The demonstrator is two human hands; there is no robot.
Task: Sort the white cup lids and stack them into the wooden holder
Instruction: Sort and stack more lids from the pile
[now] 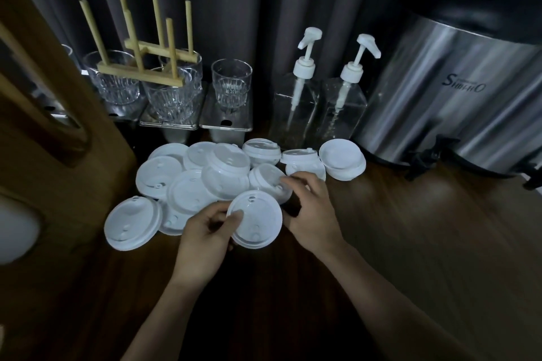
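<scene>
A left hand [205,233] holds one white lid [258,221] just above the dark wooden desk [410,228]. Its fingers [237,215] are clamped on the lid's left edge, with the thumb on top and the other fingers under it. The right hand [312,208] reaches into the pile of lids [187,193]. Its fingers [286,182] touch the edge of another lid [265,177], but I cannot tell if they grip it or only rest on it.

The pile lies in the middle of the desk, with lids lying over each other. One lid [133,223] lies at the left edge of the pile. A small stack of lids [341,160] sits to the right.

The wooden holder [140,75] is at the back left. It rests on top of some clear glasses [113,82], and its sticks point up. No lid is on it. Another glass [231,82] stands to its right. Next come two clear pump bottles [296,108], then a big shiny steel drink urn [457,91].
</scene>
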